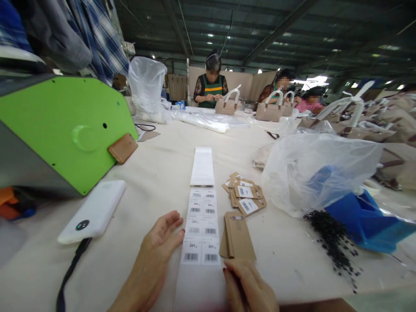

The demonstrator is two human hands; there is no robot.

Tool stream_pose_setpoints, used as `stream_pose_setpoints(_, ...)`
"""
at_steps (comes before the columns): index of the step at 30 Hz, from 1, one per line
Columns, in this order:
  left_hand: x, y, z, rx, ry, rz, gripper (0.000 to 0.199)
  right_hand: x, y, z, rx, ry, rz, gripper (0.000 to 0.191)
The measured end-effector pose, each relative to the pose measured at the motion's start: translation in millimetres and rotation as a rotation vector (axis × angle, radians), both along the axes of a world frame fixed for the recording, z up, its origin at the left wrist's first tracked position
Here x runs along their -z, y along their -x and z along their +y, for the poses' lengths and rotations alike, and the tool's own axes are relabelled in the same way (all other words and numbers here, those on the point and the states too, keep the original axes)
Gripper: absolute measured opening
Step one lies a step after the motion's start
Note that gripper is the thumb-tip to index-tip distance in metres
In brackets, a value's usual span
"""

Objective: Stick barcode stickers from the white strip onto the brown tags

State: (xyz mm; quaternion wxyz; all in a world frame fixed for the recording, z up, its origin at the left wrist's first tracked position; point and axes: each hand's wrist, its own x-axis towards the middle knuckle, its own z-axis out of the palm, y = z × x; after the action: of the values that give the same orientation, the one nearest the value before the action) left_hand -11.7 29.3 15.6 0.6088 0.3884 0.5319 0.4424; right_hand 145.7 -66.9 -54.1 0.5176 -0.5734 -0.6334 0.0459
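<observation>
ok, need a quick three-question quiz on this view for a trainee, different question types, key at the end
1. True or false: the white device lies to the left of the label strip.
2. What colour is the container beside the black strings? a) red b) blue c) green
3. Fill in: of the left hand and the right hand, the ____ one is nearer the stack of brown tags.

Key: 1 true; 2 b; 3 right

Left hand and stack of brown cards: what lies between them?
The strip of barcode labels lies between the left hand and the stack of brown cards, as the head view shows.
</observation>
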Motion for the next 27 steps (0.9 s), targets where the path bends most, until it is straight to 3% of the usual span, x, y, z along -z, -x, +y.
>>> stream_pose_setpoints(5, 5.8, 5, -27, 0.019, 0.14, -0.223, 0.06, 1.5, -2, 0, -0.041, -0.014, -0.109, 0.017)
stream_pose_setpoints(11, 10.0, 5, -43, 0.299, 0.271, -0.421, 0.042, -26.2, -4, 8, -0.084, -0.146, -0.423, 0.026)
stream_pose_setpoints(15, 7.9, 5, -41, 0.361, 0.198, -0.36, 0.031, -38.6, 3, 22, -0.132, -0.149, -0.534, 0.039)
stream_pose_setpoints(19, 9.7, 8, -37, 0.393, 0.13, -0.225, 0.024, -43.4, 8, 33, -0.193, -0.056, -0.416, 0.038)
stream_pose_setpoints(23, 12.3, 11, -34, 0.416, 0.04, -0.096, 0.027, -47.5, 8, 40, -0.322, 0.001, -0.348, 0.033)
stream_pose_setpoints(27, 15.3, 11, -32, 0.436, -0.017, -0.053, 0.034, -51.4, 8, 44, -0.31, -0.031, -0.265, 0.025)
